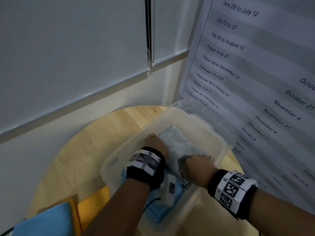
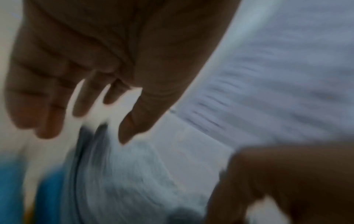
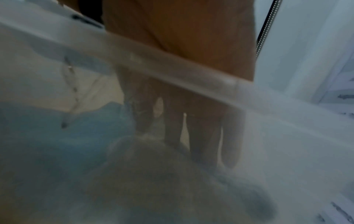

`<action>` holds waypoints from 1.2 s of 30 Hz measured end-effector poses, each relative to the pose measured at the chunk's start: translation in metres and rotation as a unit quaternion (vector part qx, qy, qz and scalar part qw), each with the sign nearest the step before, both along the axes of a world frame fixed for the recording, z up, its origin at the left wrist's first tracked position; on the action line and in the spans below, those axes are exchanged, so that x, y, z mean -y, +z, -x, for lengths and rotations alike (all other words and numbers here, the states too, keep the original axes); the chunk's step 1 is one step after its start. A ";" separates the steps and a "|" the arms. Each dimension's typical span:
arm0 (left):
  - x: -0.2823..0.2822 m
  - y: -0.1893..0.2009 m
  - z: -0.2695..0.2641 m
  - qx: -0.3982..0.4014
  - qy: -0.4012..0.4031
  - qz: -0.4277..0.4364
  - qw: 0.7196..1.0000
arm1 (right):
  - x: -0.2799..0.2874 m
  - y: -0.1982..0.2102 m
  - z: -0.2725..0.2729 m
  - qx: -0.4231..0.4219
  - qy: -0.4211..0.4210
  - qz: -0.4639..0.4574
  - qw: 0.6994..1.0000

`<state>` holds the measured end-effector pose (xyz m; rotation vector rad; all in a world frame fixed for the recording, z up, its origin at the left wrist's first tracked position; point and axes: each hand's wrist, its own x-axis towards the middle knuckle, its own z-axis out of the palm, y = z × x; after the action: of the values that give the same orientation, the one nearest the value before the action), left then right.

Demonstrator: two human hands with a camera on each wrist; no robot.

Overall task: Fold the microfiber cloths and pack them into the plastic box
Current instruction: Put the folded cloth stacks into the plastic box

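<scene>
Both hands work inside the plastic box [image 1: 219, 151]: left hand [image 1: 156, 143] flat, fingers extended, right hand [image 1: 197, 165] apparently pinching the folded grey cloth [image 1: 177, 140], which looks soft, light, limp, best held at its folded edges.

- This looks like an office or work room.
- A big paper list of dates [image 1: 247, 68] hangs on the right wall.
- A white window blind [image 1: 68, 48] has a bead chain [image 1: 150, 31].
- A round wooden table [image 1: 102, 133] sits in the corner.
</scene>
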<state>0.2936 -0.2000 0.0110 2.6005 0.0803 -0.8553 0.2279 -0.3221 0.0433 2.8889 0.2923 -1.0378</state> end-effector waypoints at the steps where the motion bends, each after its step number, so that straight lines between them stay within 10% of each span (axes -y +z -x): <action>1: 0.006 0.004 0.002 0.076 -0.050 -0.075 0.993 | -0.002 -0.005 -0.003 0.014 -0.009 -0.009 1.000; 4: 0.033 0.012 0.005 0.227 -0.215 -0.139 0.940 | -0.004 -0.025 -0.015 0.031 -0.094 -0.014 0.995; 7: 0.036 -0.036 -0.022 0.109 -0.386 -0.160 0.902 | -0.007 -0.057 -0.031 -0.057 -0.198 0.092 0.974; 11: 0.021 -0.100 -0.049 0.011 -0.371 -0.190 0.909 | -0.003 -0.090 -0.040 -0.095 -0.258 0.107 0.956; 23: 0.013 -0.109 -0.040 0.057 -0.388 -0.177 0.903 | 0.008 -0.089 -0.023 -0.113 -0.179 0.138 0.968; 29: -0.006 -0.004 -0.015 0.162 -0.176 0.040 0.970 | -0.006 -0.033 -0.019 0.100 -0.101 -0.034 0.989; 33: -0.094 0.064 0.065 0.432 -0.025 0.132 0.892 | -0.062 0.003 0.013 0.246 -0.050 -0.260 0.933; 36: -0.156 0.048 0.134 0.483 0.119 0.076 0.864 | -0.112 0.023 0.060 0.285 -0.014 -0.450 0.846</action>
<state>0.1600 -0.0435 0.0595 2.4841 0.0420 0.5489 0.1679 -0.2103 0.0664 3.8059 0.8871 0.1011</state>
